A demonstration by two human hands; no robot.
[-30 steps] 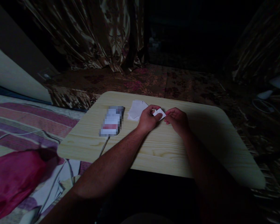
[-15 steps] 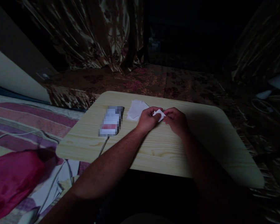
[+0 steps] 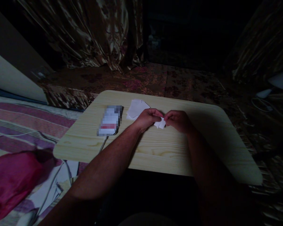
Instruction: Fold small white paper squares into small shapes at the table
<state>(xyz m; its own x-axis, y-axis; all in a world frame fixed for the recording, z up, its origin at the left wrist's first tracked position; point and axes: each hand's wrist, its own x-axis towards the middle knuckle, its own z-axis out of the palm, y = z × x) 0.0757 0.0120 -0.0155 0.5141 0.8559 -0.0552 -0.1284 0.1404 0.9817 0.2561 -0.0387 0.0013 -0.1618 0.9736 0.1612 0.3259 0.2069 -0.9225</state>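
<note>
A small folded piece of white paper [image 3: 160,124] is held between both hands, just above the wooden-topped table [image 3: 155,150]. My left hand [image 3: 148,119] pinches its upper left side, with the thumb lying over the paper. On the other side my right hand [image 3: 176,120] grips the paper's right corner between thumb and curled fingers. Flaps and crease lines show on the part below the fingers. Beyond my left hand lies a stack of white paper sheets [image 3: 138,108], partly hidden by that hand.
A blurred-out phone [image 3: 109,121] with a cable [image 3: 103,143] lies on the table's left. A striped bed [image 3: 58,116] with a pink cloth or bag [image 3: 11,179] borders the left side. Patterned curtains [image 3: 113,34] hang behind. A pale lamp-like object [image 3: 281,80] stands at far right.
The folded paper has turned and now shows below the fingers, flaps visible, instead of above the left thumb. Both hands still hold it. The whole view has shifted slightly.
</note>
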